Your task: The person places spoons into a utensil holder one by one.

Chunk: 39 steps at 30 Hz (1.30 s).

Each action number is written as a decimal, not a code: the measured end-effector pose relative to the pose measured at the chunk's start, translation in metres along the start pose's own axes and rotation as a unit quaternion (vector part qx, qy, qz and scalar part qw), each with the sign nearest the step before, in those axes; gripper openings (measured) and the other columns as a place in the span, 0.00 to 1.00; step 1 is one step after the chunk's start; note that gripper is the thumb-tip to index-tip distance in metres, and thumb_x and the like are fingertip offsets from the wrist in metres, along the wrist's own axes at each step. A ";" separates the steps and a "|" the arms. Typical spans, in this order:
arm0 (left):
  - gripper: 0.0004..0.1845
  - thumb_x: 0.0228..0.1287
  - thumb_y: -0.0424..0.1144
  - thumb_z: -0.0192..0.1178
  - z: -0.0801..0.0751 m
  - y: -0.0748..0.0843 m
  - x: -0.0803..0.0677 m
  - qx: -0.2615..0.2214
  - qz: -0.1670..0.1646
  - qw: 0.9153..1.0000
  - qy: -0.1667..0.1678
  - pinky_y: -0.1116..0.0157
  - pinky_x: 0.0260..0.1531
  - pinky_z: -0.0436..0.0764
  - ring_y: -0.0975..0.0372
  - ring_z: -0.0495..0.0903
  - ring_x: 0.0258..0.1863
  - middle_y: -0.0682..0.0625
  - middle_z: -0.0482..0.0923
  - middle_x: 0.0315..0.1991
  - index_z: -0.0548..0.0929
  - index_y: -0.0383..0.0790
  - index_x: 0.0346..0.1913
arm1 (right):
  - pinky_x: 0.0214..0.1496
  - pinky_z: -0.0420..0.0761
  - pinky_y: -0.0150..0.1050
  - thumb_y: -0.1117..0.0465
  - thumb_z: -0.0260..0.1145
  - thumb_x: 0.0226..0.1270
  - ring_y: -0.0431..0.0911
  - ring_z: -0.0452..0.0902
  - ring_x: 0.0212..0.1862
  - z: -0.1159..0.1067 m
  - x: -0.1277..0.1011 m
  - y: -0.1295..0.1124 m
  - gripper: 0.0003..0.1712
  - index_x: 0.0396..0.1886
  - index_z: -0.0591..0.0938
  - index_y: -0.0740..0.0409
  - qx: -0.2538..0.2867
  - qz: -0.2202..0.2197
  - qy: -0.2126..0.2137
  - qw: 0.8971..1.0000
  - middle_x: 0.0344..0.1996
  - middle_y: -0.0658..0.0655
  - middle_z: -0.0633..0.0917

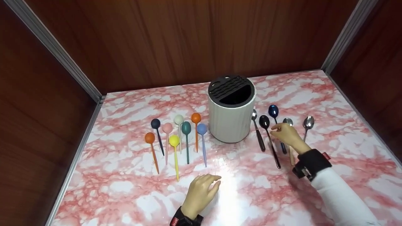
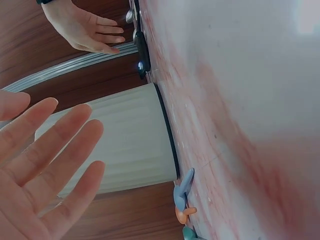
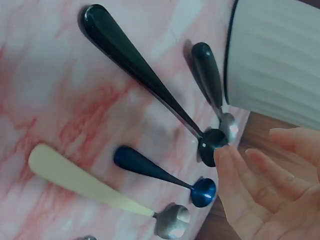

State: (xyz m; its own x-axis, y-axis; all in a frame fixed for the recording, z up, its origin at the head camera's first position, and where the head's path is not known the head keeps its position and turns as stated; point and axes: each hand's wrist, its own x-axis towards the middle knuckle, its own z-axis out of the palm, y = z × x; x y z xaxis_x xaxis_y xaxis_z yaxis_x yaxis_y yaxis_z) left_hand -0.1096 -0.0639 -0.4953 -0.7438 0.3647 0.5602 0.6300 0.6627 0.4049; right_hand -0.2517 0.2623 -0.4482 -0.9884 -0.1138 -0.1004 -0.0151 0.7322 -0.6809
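My right hand (image 1: 287, 135) hovers over a group of metal spoons, fingers loosely bent and nothing in them. Nearest to it are a black spoon (image 1: 264, 121) and a blue spoon (image 1: 273, 111). The right wrist view shows a cream-handled spoon (image 3: 85, 175) with a silver bowl, and a dark-handled spoon (image 3: 206, 72) beside the container. Farther right lies a silver spoon (image 1: 309, 121). My left hand (image 1: 201, 194) is held over the front of the table, holding nothing; its fingers look spread in the left wrist view.
A whitish ribbed cylindrical holder (image 1: 230, 125) with a black slotted lid (image 1: 227, 88) stands upright between the two spoon groups. On its left lie several coloured spoons, among them a yellow spoon (image 1: 174, 141) and a teal spoon (image 1: 186, 128). Wooden panels (image 1: 176, 40) enclose the pink-marbled table (image 1: 125, 204).
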 end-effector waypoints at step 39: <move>0.05 0.58 0.35 0.60 0.003 0.002 -0.001 -0.022 -0.014 0.999 -0.028 0.73 0.31 0.78 0.65 0.81 0.28 0.53 0.84 0.29 0.84 0.39 0.35 | 0.29 0.75 0.38 0.65 0.64 0.48 0.47 0.74 0.22 0.026 0.023 0.017 0.11 0.19 0.82 0.72 -0.042 0.066 0.044 0.996 0.15 0.58 0.81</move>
State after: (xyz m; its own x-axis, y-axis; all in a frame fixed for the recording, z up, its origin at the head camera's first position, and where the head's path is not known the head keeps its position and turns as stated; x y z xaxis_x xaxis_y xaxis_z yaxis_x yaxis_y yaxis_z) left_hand -0.1087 -0.0608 -0.4975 -0.7716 0.3839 0.5073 0.6174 0.6440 0.4517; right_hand -0.2712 0.2544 -0.4809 -0.9919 0.0448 -0.1188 0.1078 0.7906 -0.6027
